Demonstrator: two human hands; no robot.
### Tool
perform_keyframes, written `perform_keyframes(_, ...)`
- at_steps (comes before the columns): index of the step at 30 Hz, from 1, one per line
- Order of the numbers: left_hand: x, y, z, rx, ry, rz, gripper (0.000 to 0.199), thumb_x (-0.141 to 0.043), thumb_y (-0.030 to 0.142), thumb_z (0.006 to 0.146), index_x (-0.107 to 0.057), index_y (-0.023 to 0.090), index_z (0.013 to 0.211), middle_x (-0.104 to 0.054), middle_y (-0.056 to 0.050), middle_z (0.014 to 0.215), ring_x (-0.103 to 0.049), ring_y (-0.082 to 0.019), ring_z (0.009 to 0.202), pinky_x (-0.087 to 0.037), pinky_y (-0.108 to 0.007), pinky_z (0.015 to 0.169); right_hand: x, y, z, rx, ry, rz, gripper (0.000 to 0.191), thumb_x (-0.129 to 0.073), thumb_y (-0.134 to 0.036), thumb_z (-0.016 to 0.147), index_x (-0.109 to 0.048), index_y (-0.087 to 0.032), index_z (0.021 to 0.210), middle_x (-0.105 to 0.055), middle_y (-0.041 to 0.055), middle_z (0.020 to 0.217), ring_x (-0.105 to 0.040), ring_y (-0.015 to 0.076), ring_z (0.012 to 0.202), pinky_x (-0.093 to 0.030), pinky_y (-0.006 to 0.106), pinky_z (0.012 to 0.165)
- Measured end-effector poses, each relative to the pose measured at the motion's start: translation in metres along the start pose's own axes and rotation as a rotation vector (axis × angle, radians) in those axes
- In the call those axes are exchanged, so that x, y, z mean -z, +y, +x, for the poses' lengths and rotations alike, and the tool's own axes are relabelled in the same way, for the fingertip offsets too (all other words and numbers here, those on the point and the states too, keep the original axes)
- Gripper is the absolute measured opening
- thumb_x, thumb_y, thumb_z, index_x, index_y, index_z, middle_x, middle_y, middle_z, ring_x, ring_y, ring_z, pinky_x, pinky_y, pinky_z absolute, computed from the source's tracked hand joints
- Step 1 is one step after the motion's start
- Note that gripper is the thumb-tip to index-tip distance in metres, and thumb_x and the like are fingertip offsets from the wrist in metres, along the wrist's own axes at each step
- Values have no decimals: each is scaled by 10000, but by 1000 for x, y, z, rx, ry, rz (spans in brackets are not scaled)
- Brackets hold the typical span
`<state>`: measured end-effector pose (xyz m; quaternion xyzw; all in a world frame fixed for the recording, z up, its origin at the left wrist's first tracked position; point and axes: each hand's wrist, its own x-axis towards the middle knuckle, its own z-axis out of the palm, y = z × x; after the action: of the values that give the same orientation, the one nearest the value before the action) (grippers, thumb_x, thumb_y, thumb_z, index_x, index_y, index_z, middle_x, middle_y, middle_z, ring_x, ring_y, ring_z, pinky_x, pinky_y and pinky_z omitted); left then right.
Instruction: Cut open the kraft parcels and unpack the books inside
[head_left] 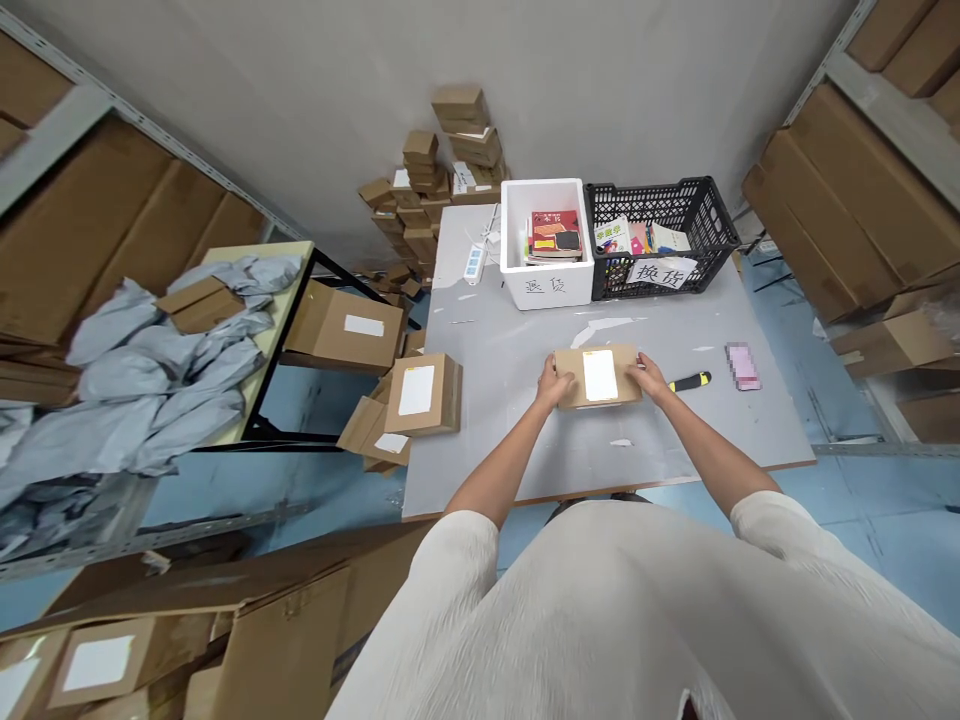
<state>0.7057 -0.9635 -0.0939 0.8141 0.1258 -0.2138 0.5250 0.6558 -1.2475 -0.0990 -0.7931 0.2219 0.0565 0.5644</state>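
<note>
A small brown cardboard box (pixel 628 388) with a white label (pixel 600 376) on top is between my two hands, over the grey table (pixel 510 440). My left hand (pixel 553 384) grips its left end, thumb on the upper face. At the opposite end, my right hand (pixel 648 378) holds it the same way; the fingers underneath are hidden. I cannot tell whether the box rests on the table or is slightly raised. Just right of my right hand lies a black and yellow utility knife (pixel 691 381).
Behind stand a white foam bin (pixel 546 291) and a black crate (pixel 720 240), both holding books. A pink phone-like item (pixel 742 366) lies at right. A labelled carton (pixel 424 395) sits at the table's left edge; a power strip (pixel 475 263) lies farther back. Grey parcels (pixel 127 380) cover a side table.
</note>
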Motion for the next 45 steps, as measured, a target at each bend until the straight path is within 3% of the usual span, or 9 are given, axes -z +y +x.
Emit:
perform_keyframes(4,8,7,-5,-44,9,-71,1094,-768,310,800,-288,334,1783,-626,-106,1601,-606,-318,1441,-506,-412,1153,0,-13,-6,-39,-4,29,676,-749,-499,756,-720,-255,1386,-654,134,1450,-679,347,1234,-554,523,1164)
perform_keyframes(10,21,4,-24,-125,44,-198,1060,-722,223,838,-262,278,1792,-548,-141,1635,-615,-274,1417,-548,-371,1121,-7,-16,-21,92,-21,127,779,-763,-628,814,-621,-283,1498,-607,125,1558,-628,321,1377,-512,497,1215)
perform_keyframes(15,25,-20,-44,-52,75,-144,727,-655,418,1025,-433,262,1700,-581,-157,1548,-662,-253,1327,-564,-352,1077,-8,6,-41,51,10,71,779,-625,-816,905,-620,-252,1443,-689,152,1409,-678,312,1284,-560,494,1147)
perform_keyframes(21,22,-31,-52,-67,106,-28,521,-577,457,1082,-604,216,1543,-651,-171,1443,-687,-281,1281,-535,-386,1114,-9,24,-51,25,23,-58,805,-546,-807,937,-583,-272,1538,-618,163,1523,-690,306,1250,-614,460,1052)
perform_keyframes(25,25,-38,-54,-32,93,7,500,-525,509,1098,-633,221,1492,-695,-162,1415,-697,-295,1270,-519,-400,1113,-9,31,-52,13,19,-114,791,-520,-795,950,-601,-249,1518,-697,157,1378,-720,311,1155,-618,468,1031)
perform_keyframes(28,27,-45,-54,-16,78,63,513,-517,526,1096,-633,216,1488,-727,-160,1376,-690,-305,1290,-506,-416,1120,-8,38,-54,8,9,-123,733,-570,-728,941,-626,-233,1478,-725,145,1289,-736,308,1093,-606,502,1055)
perform_keyframes(32,23,-49,-49,-44,77,72,452,-573,451,1058,-678,197,1417,-736,-176,1403,-693,-312,1307,-514,-417,1125,-9,40,-52,17,-13,-92,681,-631,-595,901,-637,-213,1465,-719,164,1378,-740,321,1155,-580,541,1126)
perform_keyframes(39,11,-40,-32,-61,29,-102,676,-636,301,996,-500,248,1656,-650,-126,1615,-663,-289,1428,-498,-418,1212,-15,23,-33,11,-52,5,1042,-689,-307,749,-395,-254,1747,-557,134,1706,-582,338,1522,-471,523,1287)
perform_keyframes(45,13,-35,-26,-50,-9,-140,1015,-746,203,873,-305,275,1784,-610,-134,1656,-673,-294,1417,-533,-409,1182,-19,15,-21,-47,-15,21,1115,-743,-385,794,-278,-293,1803,-478,113,1771,-545,344,1566,-433,542,1318)
